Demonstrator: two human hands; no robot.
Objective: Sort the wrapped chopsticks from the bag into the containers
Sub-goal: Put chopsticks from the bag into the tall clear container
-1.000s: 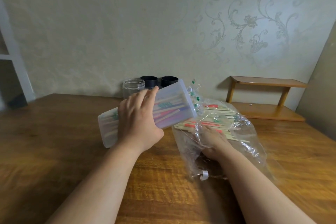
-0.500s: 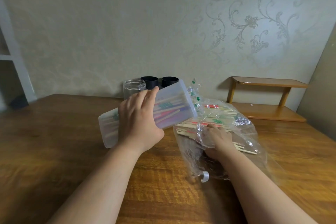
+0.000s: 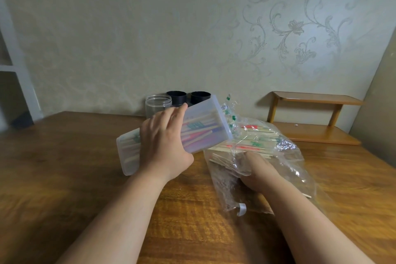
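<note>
gripping the box [image 3: 205,126] — left hand [image 3: 165,146]; right hand [image 3: 255,171] in bag [image 3: 295,163] on chopsticks [image 3: 252,142], grasp unclear

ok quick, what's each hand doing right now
Left hand grips the translucent box.
Right hand is inside the plastic bag; its grip cannot be told.

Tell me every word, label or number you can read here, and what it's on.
None can be read.
Wrappers in the bag: green and red print, too blurred to read.
Wrappers in the box: green print, blurred behind the frosted wall.
White tag at the bag's near edge: no text shows.
Jar and black cups: no label shows.
</note>
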